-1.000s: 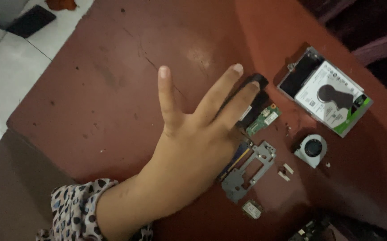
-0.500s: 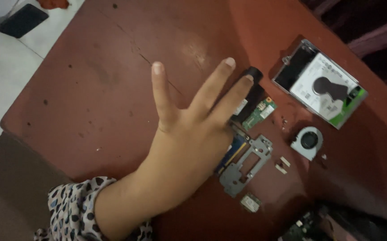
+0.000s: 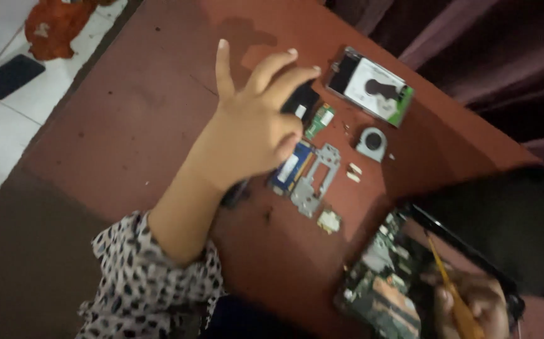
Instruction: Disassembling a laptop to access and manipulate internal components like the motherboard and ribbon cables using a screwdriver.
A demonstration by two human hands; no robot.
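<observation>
My left hand (image 3: 250, 129) reaches over small computer parts on a reddish-brown table (image 3: 134, 125). Its middle fingers curl over a black block (image 3: 301, 100), with the thumb below it and the index finger raised. Beside the hand lie a green card (image 3: 320, 121), a blue memory module (image 3: 291, 167) and a grey metal bracket (image 3: 313, 182). At the lower right my right hand (image 3: 476, 307) holds an orange-handled screwdriver (image 3: 449, 285) over an opened laptop (image 3: 382, 282). My patterned sleeve (image 3: 149, 282) covers the left forearm.
A hard drive (image 3: 372, 85) lies at the far side with a small round fan (image 3: 371, 143) in front of it. A small square card (image 3: 328, 221) sits near the laptop. Dark curtain (image 3: 473, 44) hangs behind. Off the table's left edge are a dark phone (image 3: 5, 76) and orange cloth (image 3: 55, 25).
My left hand's spread fingers have curled down onto the black block. The view has shifted, bringing the opened laptop and my right hand with the screwdriver into sight.
</observation>
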